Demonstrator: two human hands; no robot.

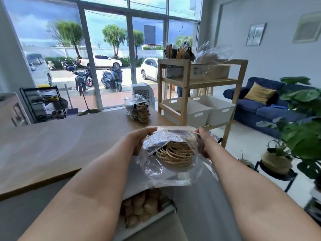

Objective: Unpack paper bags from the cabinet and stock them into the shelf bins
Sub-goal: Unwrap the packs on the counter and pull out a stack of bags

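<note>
— Over the near edge of the table [52, 136], what's being carried?

— A plastic-wrapped bundle of paper bags [173, 153], twine handles showing through the wrap. It's up in the air between both hands, above what looks like an open cabinet drawer [147, 214] with more packed goods in it.

— How are the hands set?

— The left hand [139, 141] is curled round the bundle's left side, thumb on top. The right hand [202, 138] pinches the wrap at its far right corner, fingers drawn close; the lower part of that hand is behind the plastic, so I can't tell more.

— And how far along is the job?

— Early to middle, I'd judge. A second wrapped bundle [139, 110] sits on the far part of the table, just left of the wooden shelf [184, 80], not yet unwrapped. The two white bins [208, 108] on the lower shelf look empty from here. The top shelf carries some brown packs under plastic, blurred.

— So what's left?

— Probably getting this wrap open, then loading both bundles into the bins.
</note>
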